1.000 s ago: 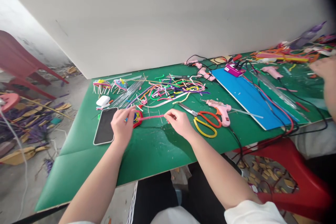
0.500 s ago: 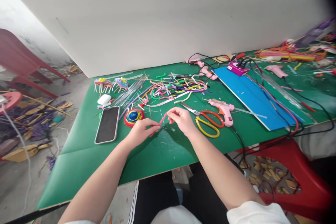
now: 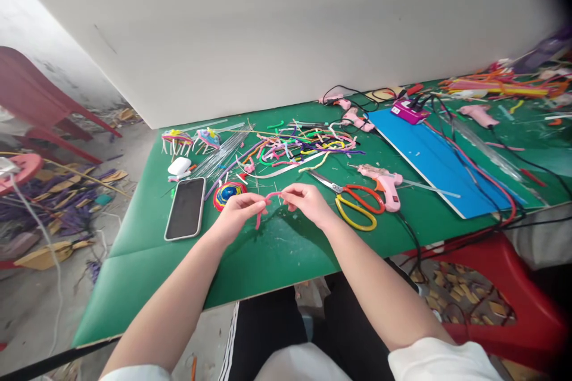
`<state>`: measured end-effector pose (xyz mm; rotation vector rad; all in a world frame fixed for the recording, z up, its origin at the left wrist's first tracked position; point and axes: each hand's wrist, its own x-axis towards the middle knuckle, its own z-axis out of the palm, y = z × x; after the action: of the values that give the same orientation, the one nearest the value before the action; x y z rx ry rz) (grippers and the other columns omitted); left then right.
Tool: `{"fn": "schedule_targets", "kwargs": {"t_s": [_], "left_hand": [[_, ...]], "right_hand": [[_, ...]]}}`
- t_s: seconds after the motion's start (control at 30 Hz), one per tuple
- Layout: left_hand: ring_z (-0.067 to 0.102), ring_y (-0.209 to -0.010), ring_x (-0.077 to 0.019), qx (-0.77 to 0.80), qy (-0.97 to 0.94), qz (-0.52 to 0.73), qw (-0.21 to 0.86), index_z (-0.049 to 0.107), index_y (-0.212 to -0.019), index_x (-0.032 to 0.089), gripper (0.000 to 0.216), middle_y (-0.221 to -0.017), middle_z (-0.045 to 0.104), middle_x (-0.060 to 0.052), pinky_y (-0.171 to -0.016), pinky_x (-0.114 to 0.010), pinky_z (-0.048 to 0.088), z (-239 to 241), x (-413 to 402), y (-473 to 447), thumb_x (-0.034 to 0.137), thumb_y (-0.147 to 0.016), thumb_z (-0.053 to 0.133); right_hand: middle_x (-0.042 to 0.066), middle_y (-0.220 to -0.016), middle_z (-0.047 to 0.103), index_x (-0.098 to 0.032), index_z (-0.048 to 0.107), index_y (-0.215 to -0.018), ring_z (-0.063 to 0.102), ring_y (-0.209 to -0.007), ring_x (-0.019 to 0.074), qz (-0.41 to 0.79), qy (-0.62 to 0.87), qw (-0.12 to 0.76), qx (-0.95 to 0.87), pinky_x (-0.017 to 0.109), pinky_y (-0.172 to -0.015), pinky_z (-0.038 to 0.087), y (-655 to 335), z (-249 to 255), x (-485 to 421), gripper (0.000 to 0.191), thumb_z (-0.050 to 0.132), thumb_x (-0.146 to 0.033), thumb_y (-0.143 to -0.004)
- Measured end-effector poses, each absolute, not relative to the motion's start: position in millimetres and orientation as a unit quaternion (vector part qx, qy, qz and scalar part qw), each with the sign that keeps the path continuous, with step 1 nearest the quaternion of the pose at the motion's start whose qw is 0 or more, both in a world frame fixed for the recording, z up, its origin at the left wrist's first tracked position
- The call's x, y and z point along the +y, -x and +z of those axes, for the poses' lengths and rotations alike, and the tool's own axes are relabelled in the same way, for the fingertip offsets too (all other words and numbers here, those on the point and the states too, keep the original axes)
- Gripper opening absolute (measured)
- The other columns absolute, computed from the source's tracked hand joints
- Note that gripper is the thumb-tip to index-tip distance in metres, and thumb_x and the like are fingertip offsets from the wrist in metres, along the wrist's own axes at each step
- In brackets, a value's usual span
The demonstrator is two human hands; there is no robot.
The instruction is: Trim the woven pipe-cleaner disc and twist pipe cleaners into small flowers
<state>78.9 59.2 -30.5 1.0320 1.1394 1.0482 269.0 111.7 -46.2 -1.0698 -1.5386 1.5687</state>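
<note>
Between my two hands is a short pink pipe cleaner point(image 3: 273, 194), bent, with one end hanging down below my left fingers. My left hand point(image 3: 242, 212) pinches it near its middle. The far end sits in the pinch of my right hand point(image 3: 305, 201). Just behind my left hand lies a round coiled disc point(image 3: 229, 193) in red, yellow and blue, partly covered by that hand. Scissors point(image 3: 353, 201) with one orange and one yellow handle rest to the right of my right hand, blades pointing away to the left.
A phone point(image 3: 186, 208) and white earbud case point(image 3: 179, 166) lie left. Behind are a tangle of pipe cleaners point(image 3: 304, 146), thin wires point(image 3: 226, 152) and two small tasselled pieces point(image 3: 208, 138). A pink glue gun point(image 3: 388, 186), blue board point(image 3: 438, 166) and power strip point(image 3: 409, 112) are right.
The pink pipe cleaner now arches between my hands, held more level, with its tail hanging below the left one. My left hand has shifted slightly up. The view has moved a little.
</note>
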Motion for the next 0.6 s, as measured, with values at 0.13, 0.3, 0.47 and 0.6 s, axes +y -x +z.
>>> {"fn": "schedule_targets", "kwargs": {"t_s": [0.13, 0.3, 0.47, 0.6], "left_hand": [[0.057, -0.054, -0.012, 0.472, -0.443, 0.449, 0.616, 0.069, -0.082, 0.014, 0.025, -0.065, 0.064, -0.003, -0.043, -0.022, 0.044, -31, 59, -80, 0.034, -0.067, 0.073], [0.06, -0.064, -0.0138, 0.456, -0.458, 0.452, 0.614, 0.071, -0.086, 0.016, 0.022, -0.073, 0.067, -0.004, -0.053, -0.025, 0.049, -34, 59, -83, 0.027, -0.067, 0.074], [0.057, -0.063, -0.0123, 0.498, -0.531, 0.443, 0.523, 0.072, -0.093, 0.016, 0.027, -0.079, 0.069, -0.006, -0.061, -0.028, 0.048, -38, 61, -83, 0.03, -0.07, 0.071], [0.055, -0.063, -0.0113, 0.527, -0.605, 0.413, 0.431, 0.071, -0.1, 0.018, 0.028, -0.079, 0.067, -0.004, -0.062, -0.026, 0.046, -38, 61, -80, 0.032, -0.076, 0.066]], "right_hand": [[0.0, -0.065, 0.061, -0.017, 0.067, -0.078, 0.054, -0.054, 0.0105, 0.604, 0.405, 0.318, -0.609, 0.025, -0.054, 0.045, -265, -43, 107, 0.028, 0.065, -0.044, -0.072], [0.0, -0.065, 0.062, -0.017, 0.068, -0.079, 0.055, -0.056, 0.0114, 0.598, 0.392, 0.306, -0.629, 0.025, -0.056, 0.046, -260, -44, 101, 0.031, 0.063, -0.047, -0.073], [0.001, -0.066, 0.063, -0.017, 0.066, -0.081, 0.055, -0.055, 0.0108, 0.56, 0.377, 0.292, -0.677, 0.025, -0.056, 0.044, -257, -49, 97, 0.025, 0.057, -0.04, -0.08], [0.0, -0.065, 0.062, -0.018, 0.064, -0.079, 0.052, -0.054, 0.0098, 0.494, 0.376, 0.289, -0.729, 0.023, -0.055, 0.04, -257, -52, 97, 0.02, 0.053, -0.033, -0.083]]}}
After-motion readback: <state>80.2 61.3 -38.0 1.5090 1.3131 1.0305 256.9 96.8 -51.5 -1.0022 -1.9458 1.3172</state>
